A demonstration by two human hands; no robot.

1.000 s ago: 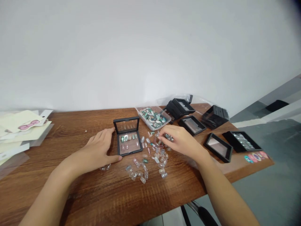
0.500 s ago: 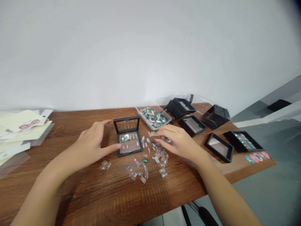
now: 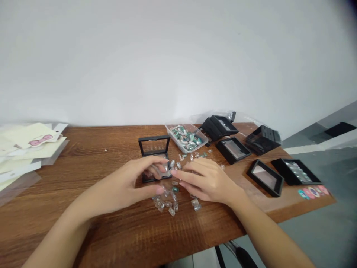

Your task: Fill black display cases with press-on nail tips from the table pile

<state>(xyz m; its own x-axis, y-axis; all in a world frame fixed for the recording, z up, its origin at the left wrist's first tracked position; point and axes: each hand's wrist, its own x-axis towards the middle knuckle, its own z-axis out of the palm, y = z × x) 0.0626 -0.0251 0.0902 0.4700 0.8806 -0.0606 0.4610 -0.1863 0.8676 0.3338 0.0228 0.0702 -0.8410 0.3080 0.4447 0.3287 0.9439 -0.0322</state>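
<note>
A small black case [image 3: 154,139] stands with its lid raised on the wooden table; its tray holds several press-on nails and is partly hidden by my left hand. My left hand [image 3: 136,176] reaches over the case's front, fingers bent and thumb held apart from them. Close beside it, my right hand [image 3: 208,180] has curled fingers, and a clear press-on nail [image 3: 168,173] shows at its index fingertip, between the two hands. Loose clear press-on nails [image 3: 169,204] lie below the hands, with a green nail [image 3: 175,189] among them.
A clear plastic tub [image 3: 206,140] of green and clear nails stands behind my right hand. Further right are several black cases [image 3: 234,149], one open case [image 3: 297,171] with nails, and round stickers [image 3: 314,192]. Cream cards [image 3: 28,149] lie at the left on the table [image 3: 117,230].
My left hand has moved right and over the case's front, its fingers bending inward. My right hand has come left from the loose nails to meet it. The view has shifted slightly.
</note>
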